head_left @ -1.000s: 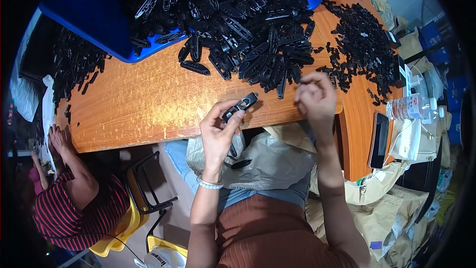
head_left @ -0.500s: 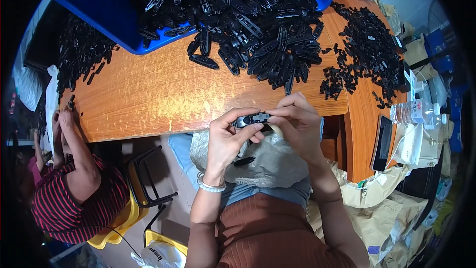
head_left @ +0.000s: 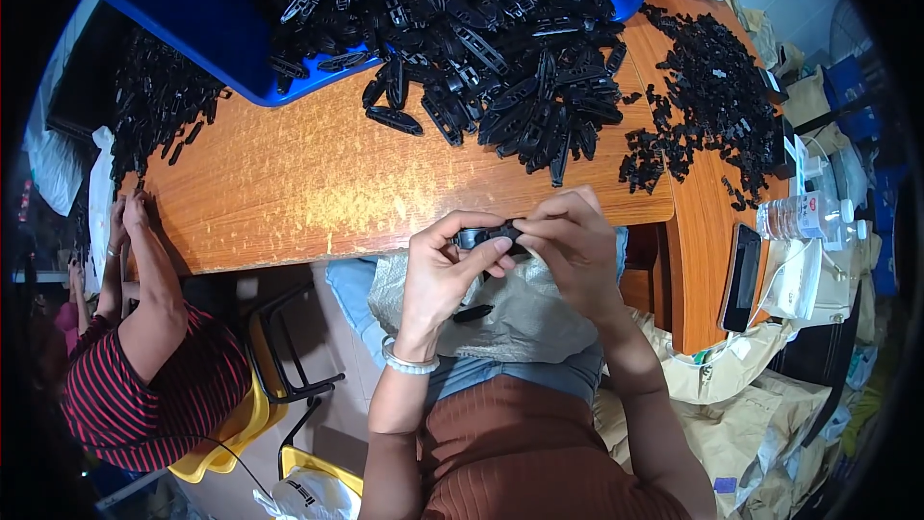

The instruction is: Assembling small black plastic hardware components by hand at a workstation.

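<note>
My left hand [head_left: 435, 274] is closed round a long, glossy black plastic part [head_left: 470, 238], its thumb pressed along the near side. The fingers of my right hand [head_left: 582, 255] pinch at the right end of this part; whether they also hold a smaller piece is hidden. Both hands are just off the near table edge, over a pale woven sack [head_left: 549, 323] across my lap. One dark elongated piece [head_left: 473, 313] lies on the sack. Beyond my hands, a heap of similar black parts [head_left: 500, 67] spills from a blue bin [head_left: 192, 29] onto the wooden table [head_left: 337, 173].
Small black pieces [head_left: 717, 87] cover the table's right side, near a phone [head_left: 741, 274] and a plastic bottle [head_left: 799, 219]. At the left, a co-worker in a striped top [head_left: 154, 404] reaches to the table by another black heap [head_left: 164, 96]. Brown paper [head_left: 751, 433] lies lower right.
My right fingers have shifted slightly over the part's right end, covering more of its grey-looking top. The co-worker's hands have moved slightly up and away from the table edge.
</note>
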A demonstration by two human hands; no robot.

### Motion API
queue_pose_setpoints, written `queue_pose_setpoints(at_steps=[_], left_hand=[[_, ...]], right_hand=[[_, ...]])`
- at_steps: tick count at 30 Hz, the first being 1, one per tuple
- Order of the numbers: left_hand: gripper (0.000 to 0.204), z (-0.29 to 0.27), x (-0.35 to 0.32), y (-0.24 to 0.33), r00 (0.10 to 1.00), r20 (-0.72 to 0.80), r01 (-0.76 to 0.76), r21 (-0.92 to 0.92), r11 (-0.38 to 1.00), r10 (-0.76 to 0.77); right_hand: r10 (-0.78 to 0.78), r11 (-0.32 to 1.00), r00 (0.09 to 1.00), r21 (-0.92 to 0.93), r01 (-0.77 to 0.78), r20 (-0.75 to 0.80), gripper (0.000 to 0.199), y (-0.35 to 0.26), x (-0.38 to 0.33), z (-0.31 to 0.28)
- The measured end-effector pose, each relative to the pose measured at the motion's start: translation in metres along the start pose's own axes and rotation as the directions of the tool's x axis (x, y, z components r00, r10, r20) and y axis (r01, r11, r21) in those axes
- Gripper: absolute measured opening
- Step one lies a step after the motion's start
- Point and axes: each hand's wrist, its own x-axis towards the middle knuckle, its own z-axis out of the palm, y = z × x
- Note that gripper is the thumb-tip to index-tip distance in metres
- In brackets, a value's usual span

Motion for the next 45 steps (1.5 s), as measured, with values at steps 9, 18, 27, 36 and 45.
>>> queue_pose_setpoints(at_steps=[9, 18, 27, 36, 45], left_hand=[[0.015, 0.009, -0.001, -0.004, 1.000, 0.006, 0.003, 0.134, 0.991, -0.004], [0.020, 0.006, 0.072, 0.009, 0.875, 0.192, -0.374, 0.851, 0.368, 0.445], [0.024, 0.020, 0.114, -0.008, 0.807, 0.332, -0.366, 0.930, -0.026, 0.488], [0.014, 0.000, 0.081, -0.033, 0.912, -0.265, -0.246, 0.259, 0.934, 0.314], [0.020, -0.009, 0.061, -0.030, 0.975, -0.207, -0.147, -0.309, 0.940, 0.084]], right_hand=[[0.434, 0.808, 0.879, 0.345, -0.477, 0.199, 0.022, 0.001, -0.022, -0.006], [0.131, 0.984, 0.985, 0.102, -0.143, 0.115, 0.008, 0.051, -0.022, -0.035], [0.337, 0.687, 0.907, -0.593, -0.420, -0.252, 0.015, 0.095, 0.048, -0.038], [0.125, 0.629, 0.973, -0.743, -0.230, -0.195, 0.007, 0.094, 0.031, -0.027], [0.099, 0.697, 0.961, -0.671, -0.252, -0.257, 0.015, 0.098, 0.044, -0.031]])
